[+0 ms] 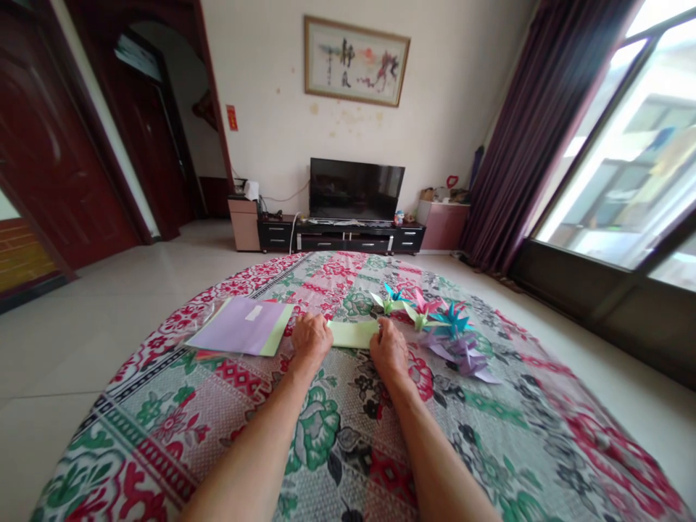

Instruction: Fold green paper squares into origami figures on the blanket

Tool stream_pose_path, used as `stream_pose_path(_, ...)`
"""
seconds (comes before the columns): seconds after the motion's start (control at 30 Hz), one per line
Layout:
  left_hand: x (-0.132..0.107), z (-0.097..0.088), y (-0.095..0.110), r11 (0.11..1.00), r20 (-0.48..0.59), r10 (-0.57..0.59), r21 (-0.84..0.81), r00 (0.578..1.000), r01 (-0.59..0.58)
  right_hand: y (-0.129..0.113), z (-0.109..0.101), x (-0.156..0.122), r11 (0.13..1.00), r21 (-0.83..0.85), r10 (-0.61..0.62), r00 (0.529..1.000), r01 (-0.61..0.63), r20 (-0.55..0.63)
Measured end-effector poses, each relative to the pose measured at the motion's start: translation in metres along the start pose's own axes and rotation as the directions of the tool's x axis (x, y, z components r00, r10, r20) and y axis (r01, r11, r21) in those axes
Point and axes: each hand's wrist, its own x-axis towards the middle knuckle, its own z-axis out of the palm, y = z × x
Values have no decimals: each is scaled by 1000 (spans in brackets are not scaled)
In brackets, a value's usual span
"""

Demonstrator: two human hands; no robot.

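Note:
A light green sheet of paper (pixel 352 335), seen as a narrow band, lies low over the tablecloth between my two hands. My left hand (pixel 312 336) grips its left end with curled fingers. At the right end, my right hand (pixel 390 349) pinches the paper, thumb and fingers closed together. To the left of my left hand is a stack of coloured paper (pixel 242 330) with a purple sheet on top. Right of my right hand stand several folded paper cranes in green, pink, blue and purple, among them a blue crane (pixel 452 319) and a purple crane (pixel 468 355).
A flowered cloth covers the round table (pixel 337 449). Beyond it, a television (pixel 356 190) stands on a low black cabinet (pixel 348 238) against the wall. Dark curtains (pixel 544 130) and a large window are on the right; dark red doors (pixel 59 138) are on the left.

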Motion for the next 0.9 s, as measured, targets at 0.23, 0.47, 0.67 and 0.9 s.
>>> stream_pose_path(0.23, -2, -1, -2, 998, -60, 9, -58, 998, -12, 0, 0, -1, 999, -33, -11, 999, 10, -30)
stream_pose_path(0.47, 0, -3, -4, 982, -61, 168, -73, 984, -172, 6, 3, 0, 987, -59, -150, 988, 149, -17)
stream_pose_path(0.67, 4, -2, -2, 962, 136, 272, -52, 953, -267, 5, 0, 2, 987, -77, -130, 986, 138, 109)
stream_pose_path(0.9, -2, -1, -4, 963, 121, 268, -44, 956, -265, -11, -7, -10, 988, -123, -85, 994, 93, 70)
